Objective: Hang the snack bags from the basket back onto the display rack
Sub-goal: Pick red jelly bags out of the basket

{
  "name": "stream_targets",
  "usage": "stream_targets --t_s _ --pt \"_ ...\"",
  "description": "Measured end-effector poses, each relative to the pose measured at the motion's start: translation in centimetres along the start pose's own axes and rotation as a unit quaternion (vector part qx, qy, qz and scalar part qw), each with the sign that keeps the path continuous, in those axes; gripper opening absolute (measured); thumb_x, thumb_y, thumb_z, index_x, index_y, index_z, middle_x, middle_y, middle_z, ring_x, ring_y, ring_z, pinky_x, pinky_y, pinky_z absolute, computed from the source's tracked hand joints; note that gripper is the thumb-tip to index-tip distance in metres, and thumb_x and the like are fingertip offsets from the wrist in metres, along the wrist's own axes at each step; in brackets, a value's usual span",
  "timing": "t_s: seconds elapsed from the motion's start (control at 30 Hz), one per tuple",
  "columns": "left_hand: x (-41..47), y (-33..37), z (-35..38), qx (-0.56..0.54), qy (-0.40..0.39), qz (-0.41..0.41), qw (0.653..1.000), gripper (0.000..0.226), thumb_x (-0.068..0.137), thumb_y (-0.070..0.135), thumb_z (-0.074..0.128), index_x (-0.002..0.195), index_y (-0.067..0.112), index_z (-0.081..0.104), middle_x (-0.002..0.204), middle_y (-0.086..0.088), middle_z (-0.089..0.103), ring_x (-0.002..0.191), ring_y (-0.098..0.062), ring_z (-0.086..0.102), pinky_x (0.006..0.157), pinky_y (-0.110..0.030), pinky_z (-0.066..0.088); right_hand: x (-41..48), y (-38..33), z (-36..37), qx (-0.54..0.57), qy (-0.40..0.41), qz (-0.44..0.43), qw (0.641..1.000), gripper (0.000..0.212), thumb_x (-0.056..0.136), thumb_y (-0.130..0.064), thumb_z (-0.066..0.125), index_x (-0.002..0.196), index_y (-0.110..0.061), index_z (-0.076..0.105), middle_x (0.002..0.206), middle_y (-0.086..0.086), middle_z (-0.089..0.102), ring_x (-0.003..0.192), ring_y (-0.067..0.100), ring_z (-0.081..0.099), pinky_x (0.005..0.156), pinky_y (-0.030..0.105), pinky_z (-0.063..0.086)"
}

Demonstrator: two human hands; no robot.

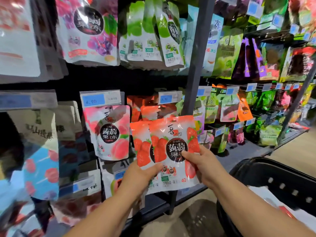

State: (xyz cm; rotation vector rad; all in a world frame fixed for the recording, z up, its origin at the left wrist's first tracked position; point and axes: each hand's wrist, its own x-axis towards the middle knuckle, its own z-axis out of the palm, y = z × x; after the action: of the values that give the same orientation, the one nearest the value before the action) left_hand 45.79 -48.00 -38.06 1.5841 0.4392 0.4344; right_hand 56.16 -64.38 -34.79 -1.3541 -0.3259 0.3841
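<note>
Two snack bags are held up in front of the dark metal display rack (196,57), near its grey upright. The front one, a glossy red-and-white plastic strawberry snack bag (174,134), overlaps a second strawberry bag (141,142) just to its left. The right hand (203,166) grasps the front bag's right side, thumb on the printed face. The left hand (143,175) grips from below, thumb on the front; it seems to hold both bags, though the overlap hides where its fingers lie. Further left, a pink-and-white peach bag (109,132) hangs under a blue price label (93,99). The black plastic basket (273,177), with small holes in its wall, sits near right.
</note>
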Motion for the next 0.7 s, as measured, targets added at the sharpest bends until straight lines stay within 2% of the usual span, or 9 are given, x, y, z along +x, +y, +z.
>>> stream_targets --t_s 0.07,0.13,0.23,0.33,0.37,0.5,0.7 --pt "0.6 -0.3 -0.3 -0.023 0.019 -0.004 1.000 0.026 0.073 0.022 0.086 0.095 0.024 0.073 0.094 0.004 0.077 0.094 -0.023 0.071 0.092 -0.046 0.054 0.9 0.8 0.6 -0.007 0.002 0.006 1.000 0.030 0.089 -0.002 0.065 0.118 -0.006 0.059 0.102 0.017 0.074 0.091 0.031 0.072 0.083 0.048 0.058" --pt "1.2 -0.4 -0.4 -0.032 0.045 0.000 0.998 0.020 0.077 0.016 0.083 0.091 0.025 0.072 0.093 0.003 0.077 0.094 -0.024 0.071 0.091 -0.046 0.054 1.4 1.4 0.8 -0.041 -0.013 0.028 0.999 0.043 0.085 -0.014 0.074 0.123 -0.010 0.053 0.107 0.015 0.073 0.099 0.033 0.070 0.093 0.054 0.054" --pt "2.3 -0.3 -0.4 -0.034 0.074 0.008 0.997 0.015 0.079 0.017 0.081 0.088 0.025 0.072 0.091 0.003 0.077 0.092 -0.023 0.070 0.092 -0.045 0.054 1.7 1.8 0.6 -0.100 -0.072 0.090 0.988 0.050 0.076 -0.020 0.083 0.117 -0.022 0.054 0.101 0.002 0.075 0.093 0.024 0.072 0.078 0.043 0.059" --pt "3.2 0.0 -0.5 -0.017 0.076 0.017 0.997 0.028 0.071 0.036 0.083 0.094 0.022 0.074 0.092 0.004 0.077 0.092 -0.021 0.070 0.091 -0.045 0.054 2.2 2.2 0.7 -0.089 -0.110 0.103 0.985 0.057 0.068 -0.022 0.081 0.121 -0.019 0.059 0.112 0.007 0.073 0.102 0.027 0.071 0.080 0.043 0.059" --pt "3.5 0.1 -0.6 -0.007 0.072 0.023 0.997 0.030 0.071 0.038 0.083 0.095 0.022 0.074 0.093 0.005 0.076 0.093 -0.021 0.070 0.090 -0.042 0.054 2.5 2.4 0.8 -0.068 -0.102 0.091 0.988 0.056 0.068 -0.019 0.079 0.121 -0.017 0.061 0.112 0.008 0.074 0.102 0.028 0.071 0.080 0.042 0.059" --pt "4.8 0.5 -0.9 0.023 0.059 0.030 0.998 0.010 0.081 0.029 0.080 0.085 0.025 0.072 0.087 0.007 0.075 0.086 -0.015 0.068 0.075 -0.030 0.049 3.5 3.0 1.4 -0.007 -0.051 0.047 0.998 0.046 0.077 0.001 0.077 0.118 -0.011 0.062 0.106 0.010 0.075 0.091 0.025 0.073 0.064 0.030 0.057" --pt "6.1 0.6 -2.1 0.034 0.079 0.048 0.995 0.010 0.082 0.027 0.079 0.084 0.027 0.069 0.082 0.013 0.073 0.084 -0.009 0.067 0.069 -0.022 0.047 5.4 3.6 1.6 0.054 -0.013 0.021 0.998 0.040 0.081 0.005 0.068 0.116 -0.013 0.061 0.108 0.012 0.074 0.097 0.029 0.072 0.074 0.037 0.058"
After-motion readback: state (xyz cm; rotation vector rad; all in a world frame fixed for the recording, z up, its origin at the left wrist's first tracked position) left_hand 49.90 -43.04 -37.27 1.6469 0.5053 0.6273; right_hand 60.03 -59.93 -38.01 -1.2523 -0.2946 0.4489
